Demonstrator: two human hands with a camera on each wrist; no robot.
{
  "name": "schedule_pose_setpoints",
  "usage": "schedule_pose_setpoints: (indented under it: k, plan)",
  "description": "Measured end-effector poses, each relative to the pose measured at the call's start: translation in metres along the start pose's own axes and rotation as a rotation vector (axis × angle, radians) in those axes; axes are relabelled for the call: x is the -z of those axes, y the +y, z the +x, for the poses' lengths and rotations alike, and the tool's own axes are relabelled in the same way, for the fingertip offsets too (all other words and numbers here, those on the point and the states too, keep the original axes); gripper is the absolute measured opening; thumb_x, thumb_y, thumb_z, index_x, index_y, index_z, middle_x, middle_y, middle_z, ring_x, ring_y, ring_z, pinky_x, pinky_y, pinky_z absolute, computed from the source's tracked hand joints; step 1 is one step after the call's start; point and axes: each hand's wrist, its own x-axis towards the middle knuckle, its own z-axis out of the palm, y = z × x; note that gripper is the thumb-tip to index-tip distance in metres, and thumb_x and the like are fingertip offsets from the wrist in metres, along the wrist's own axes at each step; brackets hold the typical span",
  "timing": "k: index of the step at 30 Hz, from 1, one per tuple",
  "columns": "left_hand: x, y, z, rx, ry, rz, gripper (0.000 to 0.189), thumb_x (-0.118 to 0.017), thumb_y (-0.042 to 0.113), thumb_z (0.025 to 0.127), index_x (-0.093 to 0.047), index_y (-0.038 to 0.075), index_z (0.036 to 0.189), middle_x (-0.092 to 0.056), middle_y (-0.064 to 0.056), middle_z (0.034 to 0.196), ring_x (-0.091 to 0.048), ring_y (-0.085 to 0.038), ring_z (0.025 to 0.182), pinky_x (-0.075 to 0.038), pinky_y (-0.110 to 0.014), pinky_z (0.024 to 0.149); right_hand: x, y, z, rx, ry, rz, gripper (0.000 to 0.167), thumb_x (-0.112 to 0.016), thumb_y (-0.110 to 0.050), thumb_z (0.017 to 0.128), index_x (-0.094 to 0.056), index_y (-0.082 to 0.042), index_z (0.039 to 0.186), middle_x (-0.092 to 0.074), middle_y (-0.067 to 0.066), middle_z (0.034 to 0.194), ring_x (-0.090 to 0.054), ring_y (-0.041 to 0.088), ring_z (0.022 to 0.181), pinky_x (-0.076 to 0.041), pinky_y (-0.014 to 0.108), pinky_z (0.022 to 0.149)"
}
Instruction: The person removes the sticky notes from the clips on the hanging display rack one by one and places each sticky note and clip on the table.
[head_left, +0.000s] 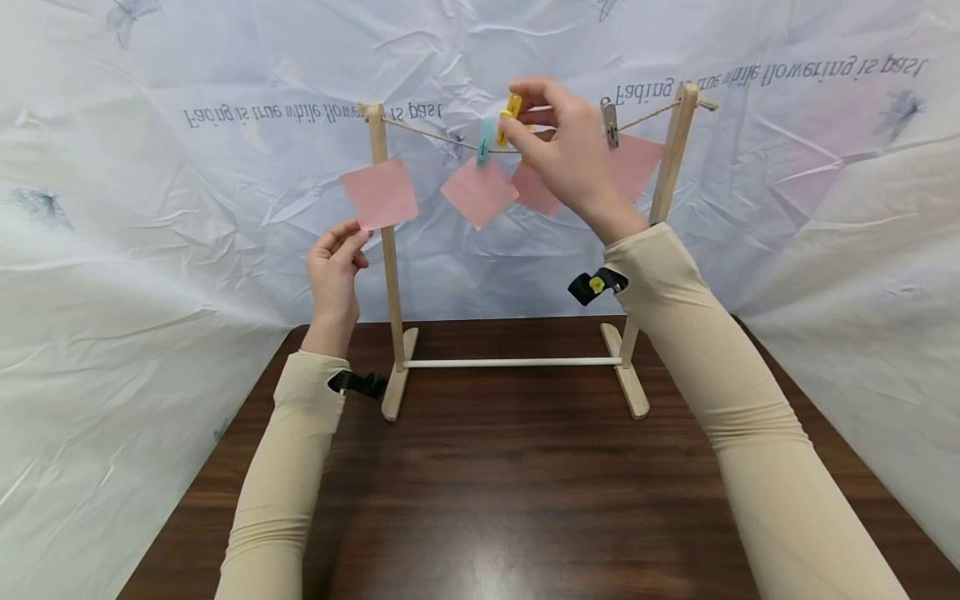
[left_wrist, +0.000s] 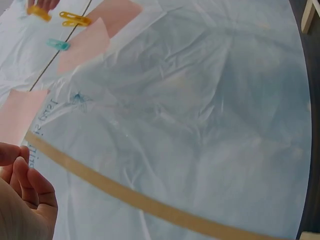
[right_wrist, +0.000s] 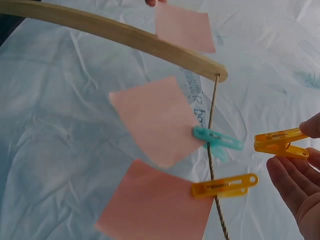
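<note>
My left hand pinches the lower corner of a pink paper square in front of the left wooden post. Between the thumb and fingers of my right hand is a yellow clothespin, held above the twine and apart from it. A teal clothespin clips a second pink paper to the twine. Beside it another yellow clothespin holds a third pink paper. To the right, a grey clothespin is at a further pink paper, partly hidden by my right hand.
The twine runs between a left post and a right post, joined low down by a white rod. The wooden stand rests on a dark brown table. A wrinkled printed sheet hangs behind and at the sides.
</note>
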Motion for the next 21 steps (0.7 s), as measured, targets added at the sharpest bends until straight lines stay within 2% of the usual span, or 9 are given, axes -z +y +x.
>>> schedule_pose_setpoints:
  k: [8, 17, 21]
  plan:
    - [0.014, 0.013, 0.001, 0.006, 0.029, -0.006, 0.011, -0.07, -0.004, 0.09, -0.076, 0.005, 0.091, -0.071, -0.005, 0.081, -0.046, -0.012, 0.053, -0.043, -0.02, 0.054, 0.029, 0.009, -0.015, -0.031, 0.008, -0.045, 0.037, -0.066, -0.018, 0.098, -0.063, -0.007, 0.133, -0.064, 0.007, 0.119, -0.064, 0.011, 0.11, -0.053, 0.023, 0.09]
    - [0.034, 0.025, 0.002, 0.033, 0.053, -0.012, 0.01, -0.069, -0.006, 0.089, -0.075, 0.002, 0.093, -0.072, -0.005, 0.081, -0.046, -0.013, 0.052, -0.043, -0.019, 0.052, 0.069, 0.025, -0.033, 0.003, 0.084, -0.153, 0.037, -0.068, -0.016, 0.096, -0.065, -0.007, 0.132, -0.066, 0.009, 0.114, -0.064, 0.011, 0.102, -0.052, 0.021, 0.09]
    - [0.045, 0.029, 0.002, 0.049, 0.073, -0.011, 0.01, -0.071, -0.006, 0.089, -0.075, 0.001, 0.094, -0.072, -0.005, 0.082, -0.047, -0.012, 0.051, -0.043, -0.019, 0.051, 0.088, 0.033, -0.042, -0.03, 0.098, -0.176, 0.037, -0.068, -0.015, 0.096, -0.065, -0.006, 0.132, -0.064, 0.007, 0.114, -0.063, 0.01, 0.102, -0.052, 0.021, 0.091]
